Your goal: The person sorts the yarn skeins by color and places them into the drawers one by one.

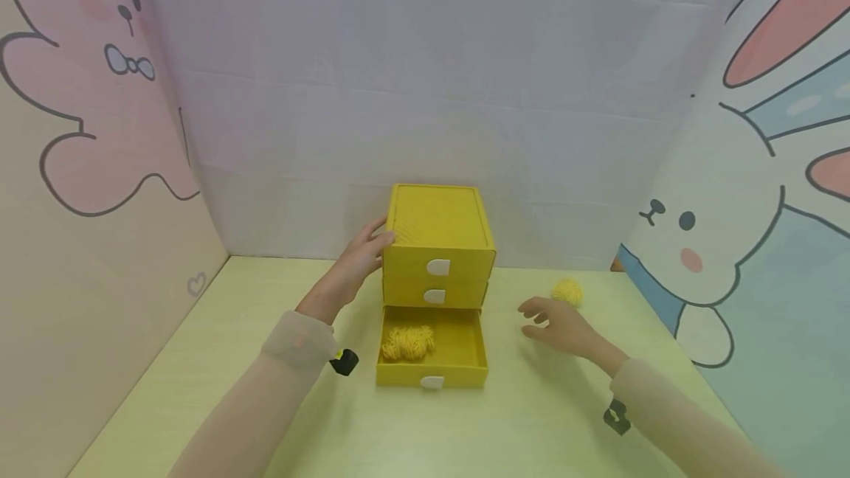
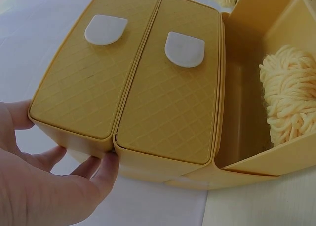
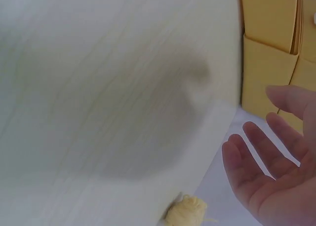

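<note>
A yellow drawer box (image 1: 440,216) with white tabs stands against the back wall. Two upper drawers are closed, while the bottom drawer (image 1: 465,375) is pulled out with a bundle of yellow yarn (image 1: 408,343) lying in its left part. My left hand (image 1: 355,264) rests on the box's left side, thumb at the top edge and fingers (image 2: 106,171) against the side wall. To the right of the box, my right hand (image 1: 558,324) hovers over the table, holding nothing, fingers loosely bent. Just beyond it lies a yellow yarn ball (image 1: 567,292), also at the bottom of the right wrist view.
The pale table (image 1: 425,437) is bounded by a white back wall (image 1: 425,94). Side panels carry a pink cartoon figure (image 1: 126,139) on the left and a white cartoon rabbit (image 1: 717,198) on the right.
</note>
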Demonstrator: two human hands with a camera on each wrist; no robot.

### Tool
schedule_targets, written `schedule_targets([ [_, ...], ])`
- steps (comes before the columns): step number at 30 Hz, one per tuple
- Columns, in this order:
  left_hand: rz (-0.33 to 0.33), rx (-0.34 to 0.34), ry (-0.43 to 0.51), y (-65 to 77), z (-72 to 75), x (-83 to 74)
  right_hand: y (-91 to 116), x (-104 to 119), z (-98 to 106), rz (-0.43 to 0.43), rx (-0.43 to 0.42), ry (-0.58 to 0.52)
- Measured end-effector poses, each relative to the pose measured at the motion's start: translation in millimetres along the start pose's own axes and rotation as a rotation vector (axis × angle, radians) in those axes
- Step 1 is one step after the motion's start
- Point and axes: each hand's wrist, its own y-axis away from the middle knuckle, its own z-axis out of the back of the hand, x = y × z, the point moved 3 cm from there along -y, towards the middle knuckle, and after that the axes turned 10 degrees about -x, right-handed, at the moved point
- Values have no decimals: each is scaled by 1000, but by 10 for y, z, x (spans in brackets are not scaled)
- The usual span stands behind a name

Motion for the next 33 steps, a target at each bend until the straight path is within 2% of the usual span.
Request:
schedule_targets([
  [11, -8, 15, 4, 1, 29, 13, -78, -469, 220, -19, -151, 155],
  [18, -5, 4, 0, 20, 34, 6, -119, -762, 283, -143, -239, 206],
  [21, -6, 1, -1, 31, 38, 2, -145, -861, 293, -186, -245, 215],
  [28, -3, -3, 1, 45, 33, -10, -205, -953, 290, -259, -194, 218],
  [33, -1, -5, 3, 40, 27, -15, -234, -1038, 264, -251, -193, 231],
])
